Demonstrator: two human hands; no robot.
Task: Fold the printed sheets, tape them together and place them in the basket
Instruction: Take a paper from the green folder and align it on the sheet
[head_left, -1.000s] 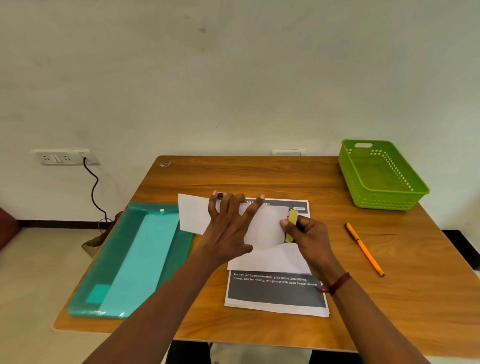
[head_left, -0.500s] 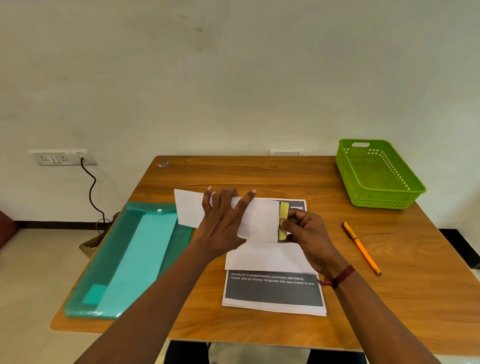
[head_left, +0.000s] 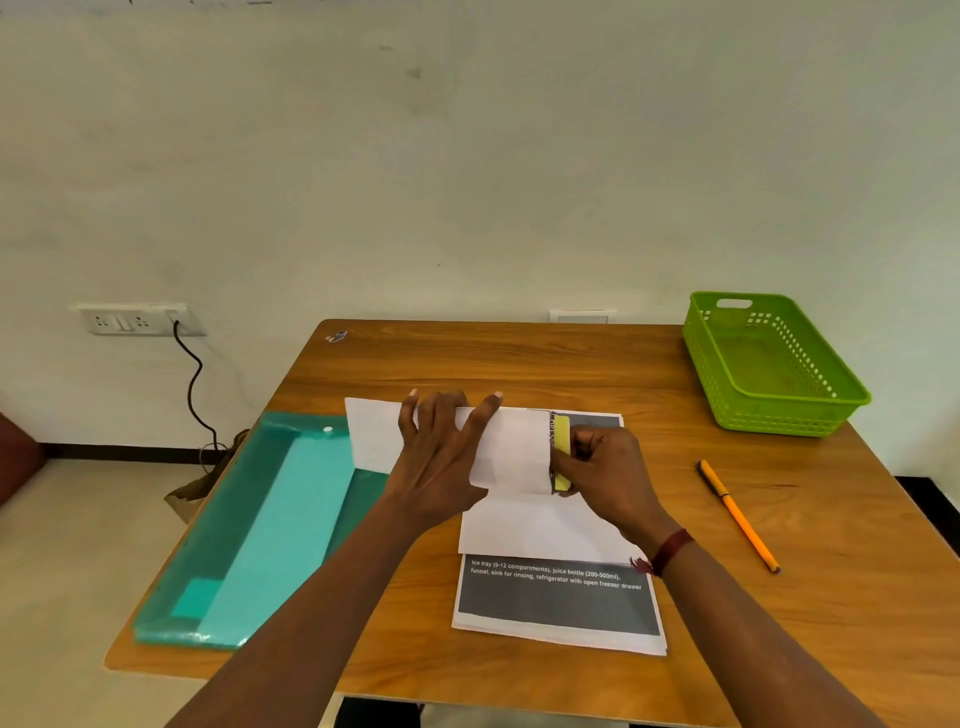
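A: Light even and soft — pale wall (head_left: 467, 156) bright across the upper frame.
B: Faint sheen on the table (head_left: 493, 358), upper centre; weak shadow under the left hand (head_left: 441, 462).
A: Table edges bow — wide lens. Centre sharp, printed sheet (head_left: 558, 603) legible; lower corners soft.

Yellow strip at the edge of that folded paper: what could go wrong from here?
The yellow strip sits at the right edge of the folded paper, so it might go on crooked or stick to the printed stack underneath. The left hand only presses flat on the paper; if it slips, the fold could shift while the right hand pinches the strip.
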